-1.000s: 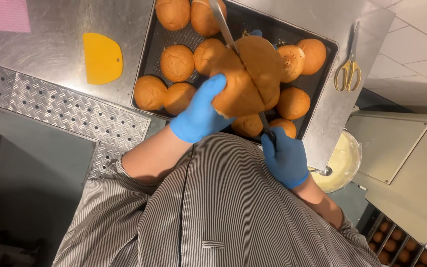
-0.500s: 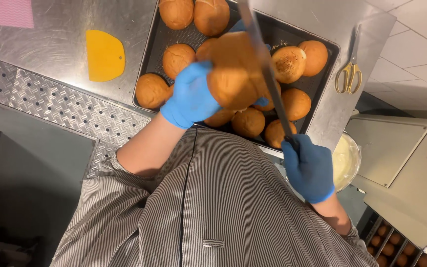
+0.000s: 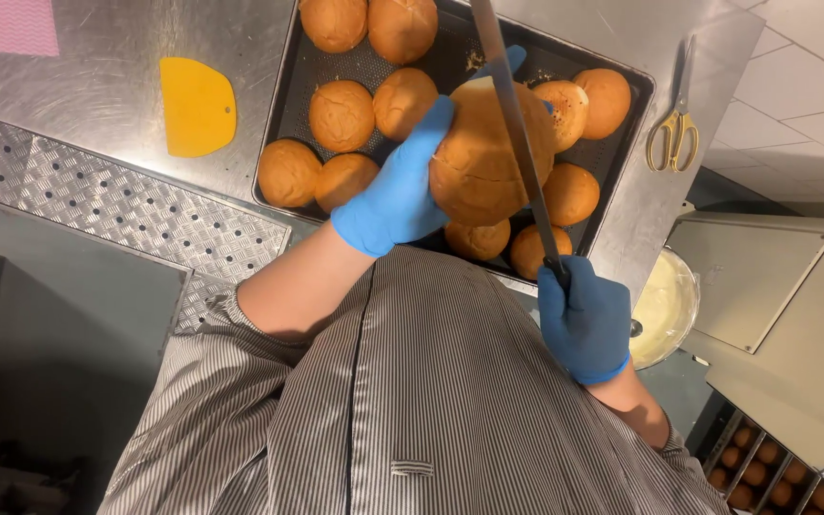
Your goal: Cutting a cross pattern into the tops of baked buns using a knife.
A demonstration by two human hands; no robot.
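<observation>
The left hand (image 3: 398, 195) is gripping a round bun (image 3: 484, 157) above the baking tray (image 3: 622, 205). The right hand (image 3: 584, 319), nearer and to the right, is clamping a knife (image 3: 517, 143) whose blade is lying across the bun.

Just one cam, strapped on my head, pointing straight down my chest. Close range: striped shirt (image 3: 412, 401) fills bottom half of frame, baking tray (image 3: 283, 143) on steel table (image 3: 97, 86) sits up top, floor tiles (image 3: 813, 95) upper right. No second view.
</observation>
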